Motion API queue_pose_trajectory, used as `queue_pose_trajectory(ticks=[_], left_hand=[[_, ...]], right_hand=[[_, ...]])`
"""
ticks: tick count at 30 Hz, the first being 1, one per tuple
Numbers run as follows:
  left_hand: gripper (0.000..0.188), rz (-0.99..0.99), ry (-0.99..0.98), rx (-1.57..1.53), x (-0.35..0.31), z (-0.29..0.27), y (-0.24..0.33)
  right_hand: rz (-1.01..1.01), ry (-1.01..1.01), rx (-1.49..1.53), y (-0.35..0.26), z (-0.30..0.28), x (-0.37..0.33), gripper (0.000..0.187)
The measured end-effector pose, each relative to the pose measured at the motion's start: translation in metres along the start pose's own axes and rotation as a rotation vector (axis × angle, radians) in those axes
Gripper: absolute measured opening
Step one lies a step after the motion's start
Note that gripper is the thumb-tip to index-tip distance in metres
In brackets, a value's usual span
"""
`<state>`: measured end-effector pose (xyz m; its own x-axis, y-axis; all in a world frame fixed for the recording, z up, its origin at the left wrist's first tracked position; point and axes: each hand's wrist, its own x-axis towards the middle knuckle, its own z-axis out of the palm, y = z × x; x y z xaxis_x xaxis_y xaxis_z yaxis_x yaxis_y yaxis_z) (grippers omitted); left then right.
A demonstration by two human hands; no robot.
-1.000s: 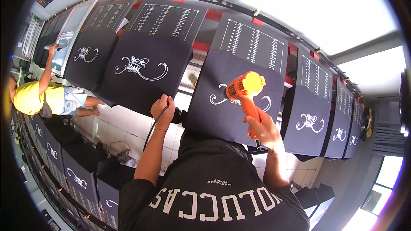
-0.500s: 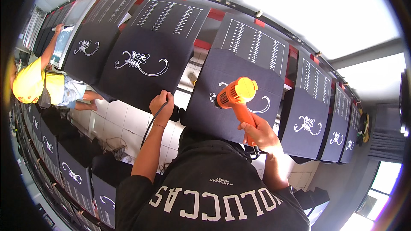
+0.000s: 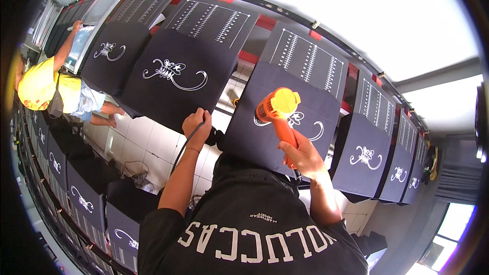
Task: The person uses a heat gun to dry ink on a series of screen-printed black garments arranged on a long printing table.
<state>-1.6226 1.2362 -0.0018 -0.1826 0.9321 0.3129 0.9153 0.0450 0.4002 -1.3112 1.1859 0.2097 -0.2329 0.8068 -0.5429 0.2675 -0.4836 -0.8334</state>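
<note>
An orange heat gun with a yellow rear cap (image 3: pixel 283 103) is in my right hand (image 3: pixel 304 159), whose fingers wrap round its handle. Its dark nozzle points left, above a black T-shirt panel (image 3: pixel 254 132) with a white scroll print partly hidden behind the tool. My left hand (image 3: pixel 197 125) is closed on a black power cord (image 3: pixel 184 146) that runs down along my forearm. That hand is beside the lower right edge of the neighbouring black fabric panel (image 3: pixel 175 103), which carries a white floral scroll print (image 3: pixel 173 74).
Printing boards with ruler markings (image 3: pixel 303 58) stand in a row along a black rail (image 3: pixel 265 6), several draped in printed black fabric. Far left, a person in a yellow shirt (image 3: pixel 43 86) works at a screen frame (image 3: pixel 81 46). Another row of printed panels (image 3: pixel 84 198) lies behind, lower left.
The heat gun has shifted slightly relative to the print, uncovering more of its middle. My view has tilted a little. Both hands keep their grip.
</note>
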Motion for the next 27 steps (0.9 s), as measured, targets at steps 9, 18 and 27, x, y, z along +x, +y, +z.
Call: queue_pose_trajectory(ticks=[9, 18, 27], left_hand=[[0.021, -0.002, -0.017, 0.004, 0.0, -0.002, 0.0], [0.021, 0.01, -0.002, -0.005, -0.001, 0.002, -0.001], [0.021, -0.022, -0.022, 0.001, -0.001, 0.0, 0.001]], right_hand=[[0.022, 0.011, -0.03, -0.002, 0.001, 0.007, 0.03], [0.029, 0.007, 0.004, -0.008, 0.003, -0.005, 0.032], [0.086, 0.086, -0.053, 0.0, -0.012, -0.022, 0.04]])
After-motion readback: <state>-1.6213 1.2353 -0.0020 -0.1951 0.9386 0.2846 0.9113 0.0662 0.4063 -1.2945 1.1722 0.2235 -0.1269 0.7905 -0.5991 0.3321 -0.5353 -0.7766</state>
